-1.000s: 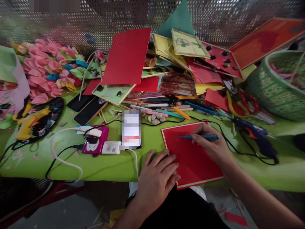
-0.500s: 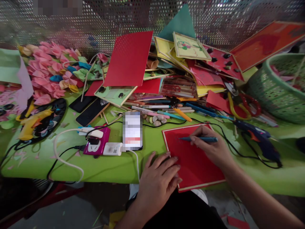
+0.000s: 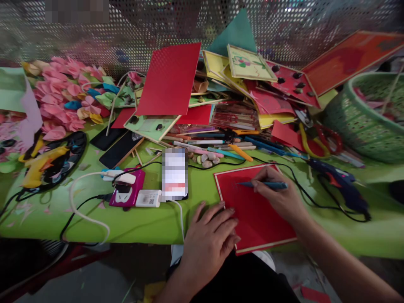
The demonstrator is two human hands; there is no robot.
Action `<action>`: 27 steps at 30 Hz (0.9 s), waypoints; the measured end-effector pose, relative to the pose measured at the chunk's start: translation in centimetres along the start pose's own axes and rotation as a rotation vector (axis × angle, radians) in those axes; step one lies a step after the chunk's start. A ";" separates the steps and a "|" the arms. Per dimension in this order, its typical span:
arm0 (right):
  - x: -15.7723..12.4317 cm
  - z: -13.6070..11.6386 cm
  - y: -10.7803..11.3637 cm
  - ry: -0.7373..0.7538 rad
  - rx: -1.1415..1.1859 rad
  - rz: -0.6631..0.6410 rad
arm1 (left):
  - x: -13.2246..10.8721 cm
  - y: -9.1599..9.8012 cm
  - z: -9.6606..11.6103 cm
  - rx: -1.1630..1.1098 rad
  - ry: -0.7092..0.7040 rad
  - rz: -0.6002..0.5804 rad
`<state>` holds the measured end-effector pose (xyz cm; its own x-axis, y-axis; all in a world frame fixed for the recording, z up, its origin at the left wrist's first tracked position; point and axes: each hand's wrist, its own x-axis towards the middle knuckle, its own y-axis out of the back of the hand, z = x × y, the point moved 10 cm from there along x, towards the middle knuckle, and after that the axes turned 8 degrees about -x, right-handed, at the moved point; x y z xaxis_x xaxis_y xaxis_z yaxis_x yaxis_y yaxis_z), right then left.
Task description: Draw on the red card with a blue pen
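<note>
A red card (image 3: 259, 216) with a pale stick border lies tilted near the table's front edge. My right hand (image 3: 276, 191) grips a blue pen (image 3: 274, 185), its tip at the upper left part of the card, where faint marks show. My left hand (image 3: 210, 242) lies with fingers spread over the card's left edge and holds nothing. Left of the card, a lit phone (image 3: 175, 172) stands on the green table, its screen blurred out.
A magenta power adapter (image 3: 128, 193) with plugs and cables sits left. A blue glue gun (image 3: 342, 183) and a green basket (image 3: 362, 122) are right. Several pens, pebbles (image 3: 210, 159), scissors (image 3: 315, 143) and framed cards (image 3: 251, 63) crowd the back. A yellow glue gun (image 3: 46, 164) lies far left.
The view has shifted very slightly. Both hands keep their places, and the pen tip stays at about the same spot on the red card.
</note>
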<state>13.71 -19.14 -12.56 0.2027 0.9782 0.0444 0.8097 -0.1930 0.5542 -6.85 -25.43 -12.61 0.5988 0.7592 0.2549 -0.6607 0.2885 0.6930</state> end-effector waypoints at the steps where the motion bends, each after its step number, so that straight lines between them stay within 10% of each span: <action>1: 0.0 -0.1 0.1 0.004 -0.004 0.006 | 0.0 0.0 0.0 0.000 -0.003 -0.003; 27: 0.2 0.0 0.5 -0.001 -0.025 0.018 | 0.4 0.0 0.4 0.026 -0.025 -0.072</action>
<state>14.20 -19.01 -12.29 0.2172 0.9746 0.0540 0.7921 -0.2083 0.5737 -6.43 -25.37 -12.25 0.6557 0.7221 0.2206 -0.6037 0.3259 0.7276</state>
